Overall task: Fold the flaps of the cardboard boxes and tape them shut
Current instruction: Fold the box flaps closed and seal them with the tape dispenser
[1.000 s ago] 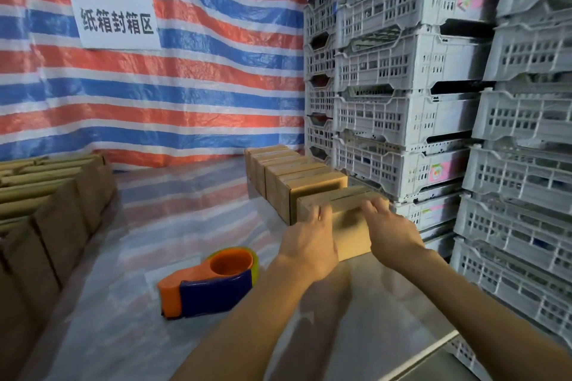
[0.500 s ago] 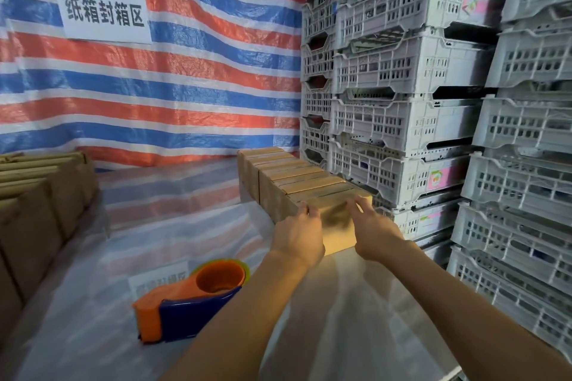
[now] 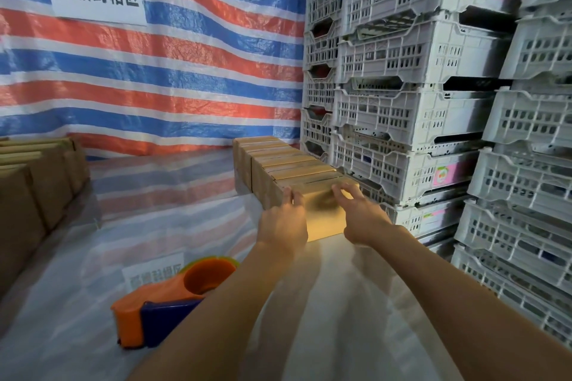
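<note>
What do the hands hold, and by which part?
The nearest cardboard box: left hand on its top left edge, right hand on its top right edge.
</note>
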